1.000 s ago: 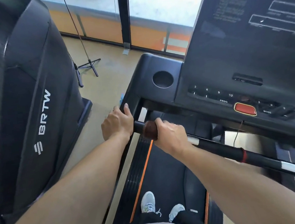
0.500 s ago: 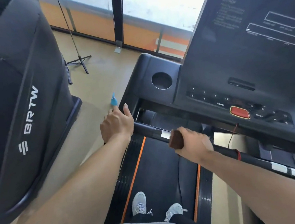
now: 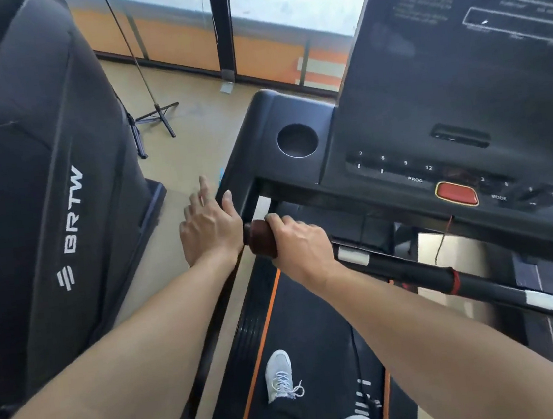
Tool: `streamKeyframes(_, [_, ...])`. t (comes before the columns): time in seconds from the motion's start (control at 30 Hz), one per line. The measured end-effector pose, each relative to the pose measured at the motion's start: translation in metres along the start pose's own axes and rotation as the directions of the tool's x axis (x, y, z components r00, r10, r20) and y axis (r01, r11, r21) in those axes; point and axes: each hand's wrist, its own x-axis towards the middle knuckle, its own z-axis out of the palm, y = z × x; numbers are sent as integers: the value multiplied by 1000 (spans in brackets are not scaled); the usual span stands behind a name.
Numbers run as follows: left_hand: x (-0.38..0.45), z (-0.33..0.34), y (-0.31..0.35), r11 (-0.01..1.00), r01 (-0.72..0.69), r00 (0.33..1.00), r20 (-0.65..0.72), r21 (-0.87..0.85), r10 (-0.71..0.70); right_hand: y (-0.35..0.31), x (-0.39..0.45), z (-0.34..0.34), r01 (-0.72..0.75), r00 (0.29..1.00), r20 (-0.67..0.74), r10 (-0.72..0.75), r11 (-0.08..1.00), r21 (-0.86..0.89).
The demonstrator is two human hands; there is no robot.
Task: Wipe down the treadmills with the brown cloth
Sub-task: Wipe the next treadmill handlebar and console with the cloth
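I stand on a black treadmill (image 3: 317, 308) with an orange-striped belt. Its front handlebar (image 3: 413, 273) runs from the left upright down to the right. My right hand (image 3: 301, 244) grips the brown cloth (image 3: 260, 238), wrapped round the bar's left end. My left hand (image 3: 208, 225) is just left of it, fingers spread and lifted, the thumb near the treadmill's left side arm (image 3: 240, 179). The console (image 3: 453, 168) with a red stop button (image 3: 456, 194) sits above the bar.
A second black treadmill (image 3: 43, 201) marked BRTW stands close on the left across a strip of tan floor. A tripod stand (image 3: 154, 116) is on the floor ahead. A round cup holder (image 3: 297, 139) sits in the console's left corner. Windows line the far wall.
My right hand slid the cloth back left along the bar to its left end. My left hand let go of the side arm and opened its fingers.
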Motion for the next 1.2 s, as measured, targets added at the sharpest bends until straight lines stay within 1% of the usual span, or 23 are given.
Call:
streamKeyframes(0.1, [-4,0,-3,996,-84,995,-56,24,85,15,-16,-6,-45,999,14,44,999,9])
streamKeyframes(0.17, [-9,1,-2,977,-206,972,-105,50,210,33,-29,-9,-78,997,17,78,997,-11])
streamKeyframes(0.2, [-12,1,-1,952,-298,945,-117,69,304,43,-37,-10,-93,995,19,93,995,-20])
streamKeyframes(0.23, [-15,2,-1,907,-408,901,-113,101,418,53,-45,-12,-108,994,28,109,994,-35])
streamKeyframes(0.3, [-22,6,-2,777,-604,783,-48,180,620,77,-64,-17,-137,989,55,140,988,-67])
streamKeyframes(0.33, [-25,8,-2,722,-659,739,0,212,674,90,-74,-19,-156,985,55,161,984,-82])
streamKeyframes(0.37, [-29,10,-2,689,-685,717,50,239,695,104,-85,-23,-182,980,57,188,979,-96])
streamKeyframes(0.4, [-31,12,-2,675,-690,715,99,260,692,117,-97,-26,-209,974,67,217,972,-108])
streamKeyframes(0.43, [-34,13,-1,685,-676,731,135,271,668,130,-108,-30,-227,969,71,237,966,-124])
streamKeyframes(0.5, [-36,17,0,732,-632,773,150,254,616,151,-125,-33,-240,966,63,252,959,-152])
streamKeyframes(0.57, [-34,17,2,783,-591,805,84,193,587,160,-133,-34,-245,964,69,256,960,-133])
streamKeyframes(0.6, [-33,14,3,818,-556,828,19,149,560,161,-133,-35,-244,964,74,254,961,-128])
streamKeyframes(0.63, [-32,11,4,866,-493,867,-39,76,497,160,-134,-35,-245,963,79,257,960,-134])
streamKeyframes(0.67, [-32,8,6,915,-404,913,-74,-24,401,158,-133,-35,-251,961,78,264,957,-145])
streamKeyframes(0.73, [-25,-1,14,964,-146,989,-60,-222,136,153,-130,-33,-276,955,67,288,950,-147])
streamKeyframes(0.77, [-19,-5,17,972,-8,1000,-5,-236,7,149,-127,-32,-285,953,66,297,947,-146])
streamKeyframes(0.8, [-13,-8,19,981,86,996,55,-176,-77,143,-124,-31,-295,949,65,307,943,-152])
streamKeyframes(0.83, [-6,-10,20,989,126,987,110,-81,-117,135,-119,-30,-301,947,69,315,940,-160])
streamKeyframes(0.9, [3,-11,18,991,122,976,175,52,-130,116,-107,-28,-279,953,69,294,945,-169])
streamKeyframes(1.03, [10,-8,14,993,72,981,175,90,-87,67,-69,-20,-184,980,58,189,979,-81])
streamKeyframes(1.07, [10,-7,14,995,64,982,172,82,-78,51,-58,-19,-141,989,49,142,990,-29])
streamKeyframes(1.13, [8,-8,14,996,64,981,177,57,-73,24,-40,-18,-68,998,20,65,986,151])
streamKeyframes(1.2, [9,-8,14,997,80,982,169,23,-83,13,-30,-21,-62,998,-8,69,941,333])
